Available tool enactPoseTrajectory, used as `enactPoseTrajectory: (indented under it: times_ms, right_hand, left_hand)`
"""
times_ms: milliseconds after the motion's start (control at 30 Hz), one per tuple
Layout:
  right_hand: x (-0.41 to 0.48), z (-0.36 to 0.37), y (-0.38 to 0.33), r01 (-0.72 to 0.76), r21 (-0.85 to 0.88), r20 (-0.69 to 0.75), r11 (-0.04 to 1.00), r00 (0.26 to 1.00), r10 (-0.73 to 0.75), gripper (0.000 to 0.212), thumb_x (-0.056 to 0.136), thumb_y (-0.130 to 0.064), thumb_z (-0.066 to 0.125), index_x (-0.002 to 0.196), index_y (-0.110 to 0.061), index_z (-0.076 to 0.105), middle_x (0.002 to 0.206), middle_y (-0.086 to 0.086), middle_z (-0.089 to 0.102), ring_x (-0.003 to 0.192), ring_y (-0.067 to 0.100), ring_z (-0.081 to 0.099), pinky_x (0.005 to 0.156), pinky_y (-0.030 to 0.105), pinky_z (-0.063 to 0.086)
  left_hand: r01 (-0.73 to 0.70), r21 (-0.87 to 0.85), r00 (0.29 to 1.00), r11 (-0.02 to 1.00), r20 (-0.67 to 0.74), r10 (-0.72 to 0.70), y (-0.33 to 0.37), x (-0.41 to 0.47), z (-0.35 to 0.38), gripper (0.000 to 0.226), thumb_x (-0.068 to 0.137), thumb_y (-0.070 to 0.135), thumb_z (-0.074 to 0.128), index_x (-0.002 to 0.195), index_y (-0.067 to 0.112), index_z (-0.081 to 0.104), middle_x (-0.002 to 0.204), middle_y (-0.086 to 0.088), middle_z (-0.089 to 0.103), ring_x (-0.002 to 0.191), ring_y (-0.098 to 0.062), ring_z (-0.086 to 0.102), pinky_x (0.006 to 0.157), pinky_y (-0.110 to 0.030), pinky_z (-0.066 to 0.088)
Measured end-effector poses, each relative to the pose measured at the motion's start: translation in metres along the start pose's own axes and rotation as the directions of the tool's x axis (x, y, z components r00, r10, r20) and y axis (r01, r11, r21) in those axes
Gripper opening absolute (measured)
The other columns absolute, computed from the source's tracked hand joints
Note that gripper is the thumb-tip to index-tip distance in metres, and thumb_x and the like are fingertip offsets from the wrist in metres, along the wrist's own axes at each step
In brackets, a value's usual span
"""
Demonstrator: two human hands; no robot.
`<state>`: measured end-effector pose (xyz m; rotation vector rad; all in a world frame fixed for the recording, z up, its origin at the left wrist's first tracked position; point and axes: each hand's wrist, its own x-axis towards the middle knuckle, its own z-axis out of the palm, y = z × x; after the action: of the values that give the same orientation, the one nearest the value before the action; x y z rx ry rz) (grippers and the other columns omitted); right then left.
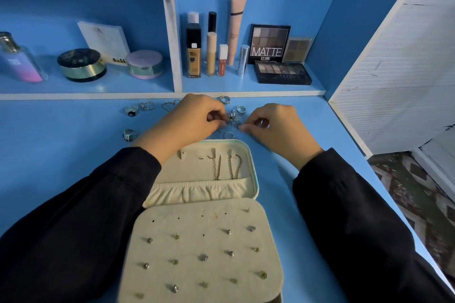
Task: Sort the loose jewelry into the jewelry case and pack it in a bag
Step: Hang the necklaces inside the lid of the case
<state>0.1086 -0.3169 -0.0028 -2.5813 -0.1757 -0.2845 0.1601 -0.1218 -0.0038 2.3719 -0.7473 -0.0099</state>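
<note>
**Q:** State of the hands?

**A:** The left hand (pixel 192 118) and right hand (pixel 273 125) are over the far part of the blue table (pixel 61 155). On both, the fingers are curled and the thumb and fingertips are closed in a pinch. Each pinches one end of a small tangled silver piece (pixel 235 123), which sits between them just beyond the case.

**Q:** Location of the jewelry case?

**A:** The jewelry case (pixel 254 179) lies open at near centre, between two dark sleeves.
- **Far half:** two chains (pixel 234 167) hang down toward an elastic pocket.
- **Near half:** the earring panel (pixel 187 246) carries rows of stud earrings (pixel 203 257), with some bare holes along its far edge.

**Q:** Loose items?

**A:** Rings lie on the table.
- **Left of the left hand:** a dark-stoned ring (pixel 131 110), a thin ring (pixel 147 106) and, nearer, a broad ring (pixel 129 135).
- **Far side of the silver piece:** two more rings (pixel 224 99) (pixel 241 109).
- **Just beyond the case's far edge:** a slim ring (pixel 229 135).

**Q:** Surroundings?

**A:** A shelf (pixel 246 93) at the far edge holds eyeshadow palettes (pixel 269 43) and bottles.
</note>
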Motion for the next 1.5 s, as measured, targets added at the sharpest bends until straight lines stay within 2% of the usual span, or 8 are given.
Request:
enactPoseTrajectory:
  times_ms: [133,300,500,700,833,1233,1333,1500]
  right_hand:
    - [0.001,0.005,0.001,-0.002,-0.069,0.049,0.998,0.999,0.005,0.015,0.08,-0.028,0.077,0.083,-0.014,0.073,0.077,-0.003,0.06,0.069,0.012,0.05,0.063,0.021,0.036]
    - [-0.001,0.001,0.002,0.067,-0.072,-0.023,0.995,0.997,-0.069,0.008,0.081,-0.01,0.066,0.08,-0.011,0.073,0.077,0.003,0.068,0.067,0.015,0.054,0.068,0.022,0.043]
    - [-0.001,-0.01,-0.009,0.021,0.268,-0.18,0.963,0.983,0.029,0.009,0.087,-0.01,0.065,0.081,-0.013,0.072,0.067,-0.017,0.061,0.059,0.0,0.051,0.058,0.007,0.035]
    - [-0.001,-0.019,-0.018,-0.013,0.633,-0.133,0.774,0.983,0.125,0.009,0.092,-0.009,0.062,0.087,-0.01,0.069,0.075,0.005,0.066,0.062,0.01,0.049,0.054,0.014,0.04]
    - [0.0,-0.028,-0.015,-0.003,0.706,-0.171,0.709,0.97,0.175,0.009,0.093,-0.008,0.06,0.088,-0.008,0.068,0.074,-0.001,0.066,0.062,0.005,0.051,0.059,0.014,0.041]
    - [0.002,-0.048,0.021,-0.024,0.669,-0.27,0.743,0.924,0.272,0.014,0.09,-0.011,0.06,0.08,-0.017,0.067,0.071,-0.001,0.062,0.062,0.011,0.046,0.062,0.024,0.037]
    - [0.002,-0.048,0.027,-0.053,0.647,-0.267,0.76,0.918,0.292,0.013,0.091,-0.011,0.06,0.08,-0.017,0.067,0.075,0.004,0.061,0.062,0.009,0.046,0.06,0.02,0.037]
    - [0.004,-0.034,0.039,-0.119,0.517,-0.223,0.847,0.937,0.268,0.012,0.088,-0.011,0.063,0.081,-0.017,0.07,0.072,0.0,0.063,0.064,0.008,0.049,0.059,0.017,0.038]
  left_hand:
    - [-0.01,-0.03,1.0,1.0,-0.009,0.009,0.001,0.0,0.001,0.011,0.084,0.014,0.075,0.091,0.022,0.075,0.083,0.01,0.065,0.076,-0.005,0.062,0.071,-0.019,0.049]
    - [-0.024,-0.11,0.999,0.994,-0.05,0.019,0.0,0.001,0.004,0.014,0.083,0.012,0.075,0.093,0.022,0.075,0.084,0.015,0.066,0.075,0.004,0.061,0.072,-0.009,0.047]
    - [-0.058,-0.183,0.993,0.981,-0.111,0.038,0.01,0.0,0.002,0.02,0.081,0.022,0.079,0.1,0.02,0.074,0.09,0.017,0.069,0.088,0.004,0.064,0.081,-0.008,0.049]
    - [-0.091,-0.222,0.993,0.971,-0.097,0.071,0.013,0.001,0.005,0.01,0.084,0.016,0.075,0.094,0.014,0.075,0.088,0.009,0.073,0.084,-0.001,0.066,0.082,-0.01,0.049]
    - [-0.068,-0.193,0.993,0.979,-0.11,0.047,0.007,0.0,0.003,0.006,0.085,0.012,0.073,0.091,0.011,0.074,0.086,0.005,0.072,0.079,-0.004,0.065,0.079,-0.013,0.051]
    - [-0.065,0.088,0.953,0.994,-0.29,0.088,-0.026,0.003,-0.031,0.005,0.089,0.014,0.067,0.092,0.012,0.071,0.09,0.0,0.07,0.083,-0.013,0.064,0.08,-0.027,0.053]
    - [-0.035,0.076,0.944,0.996,-0.324,0.058,-0.031,0.003,-0.039,0.005,0.089,0.013,0.066,0.093,0.012,0.07,0.091,-0.002,0.07,0.084,-0.015,0.065,0.081,-0.03,0.054]
    - [0.003,-0.126,0.943,0.992,-0.329,-0.045,-0.022,0.003,-0.043,0.004,0.092,0.015,0.065,0.094,0.013,0.068,0.088,0.002,0.068,0.078,-0.004,0.062,0.075,-0.01,0.049]
